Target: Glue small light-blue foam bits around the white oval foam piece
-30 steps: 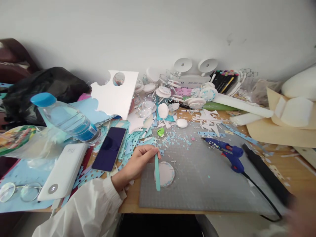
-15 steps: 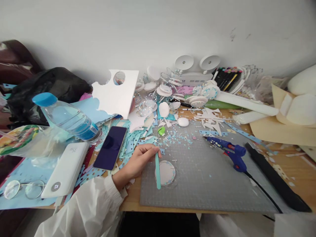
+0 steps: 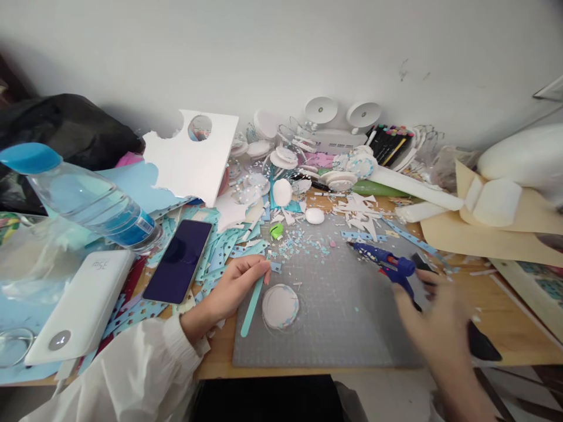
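My left hand point(image 3: 235, 284) is closed in a pinch on the upper end of a teal craft stick point(image 3: 250, 313), which slants down towards the front of the grey cutting mat point(image 3: 338, 328). Just right of the stick, a round white disc point(image 3: 280, 308) with bits of blue along its rim lies on the mat. My right hand point(image 3: 442, 316), smeared by motion, is at the handle of a blue glue gun point(image 3: 382, 258). Its thumb and fingers are spread to either side of the handle; whether they touch it is unclear.
Paper scraps point(image 3: 303, 243) and a green clip-like piece point(image 3: 276, 231) lie at the mat's back. On the left are a phone point(image 3: 179, 261), a power bank point(image 3: 83, 305) and a tilted water bottle point(image 3: 97, 199). A long black object point(image 3: 484, 343) lies partly behind my right hand.
My right hand has come in from the right to the glue gun. The craft stick has swung off the disc to its left. The view has shifted slightly.
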Motion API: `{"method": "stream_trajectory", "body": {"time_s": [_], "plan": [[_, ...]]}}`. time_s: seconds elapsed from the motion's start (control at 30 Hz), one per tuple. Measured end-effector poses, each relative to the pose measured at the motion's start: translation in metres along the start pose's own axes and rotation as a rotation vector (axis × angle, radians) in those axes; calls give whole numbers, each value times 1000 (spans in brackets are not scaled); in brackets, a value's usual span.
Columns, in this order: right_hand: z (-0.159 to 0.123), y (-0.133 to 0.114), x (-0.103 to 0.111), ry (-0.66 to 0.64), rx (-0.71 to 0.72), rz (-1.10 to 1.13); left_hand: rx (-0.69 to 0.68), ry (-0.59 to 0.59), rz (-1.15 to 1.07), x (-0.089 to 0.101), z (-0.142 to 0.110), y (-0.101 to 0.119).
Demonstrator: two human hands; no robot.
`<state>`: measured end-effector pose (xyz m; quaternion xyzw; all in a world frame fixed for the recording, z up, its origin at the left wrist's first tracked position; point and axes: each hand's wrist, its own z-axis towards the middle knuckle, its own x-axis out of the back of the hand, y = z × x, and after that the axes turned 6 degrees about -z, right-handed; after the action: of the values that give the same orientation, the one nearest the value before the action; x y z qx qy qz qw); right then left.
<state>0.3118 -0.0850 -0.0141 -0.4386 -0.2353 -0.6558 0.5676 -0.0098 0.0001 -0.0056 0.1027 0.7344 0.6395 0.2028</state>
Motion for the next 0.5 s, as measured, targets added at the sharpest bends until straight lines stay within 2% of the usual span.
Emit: {"method": "stream_trajectory", "body": {"time_s": [0.1,0.17,0.27,0.4,0.5], "plan": [[3,8,-28,-124,30,-153,-53,8,60,-1,0,3],[8,10,-33,-164,44,-160,-92,28,104,-2,0,4],[19,5,-16,-119,-24,-40,-70,16,88,-3,0,5],[44,-20,18,-35,-327,87,1,-40,76,-5,-1,5],[62,-50,21,41,-370,272,-11,-67,156,-5,-1,5]]}}
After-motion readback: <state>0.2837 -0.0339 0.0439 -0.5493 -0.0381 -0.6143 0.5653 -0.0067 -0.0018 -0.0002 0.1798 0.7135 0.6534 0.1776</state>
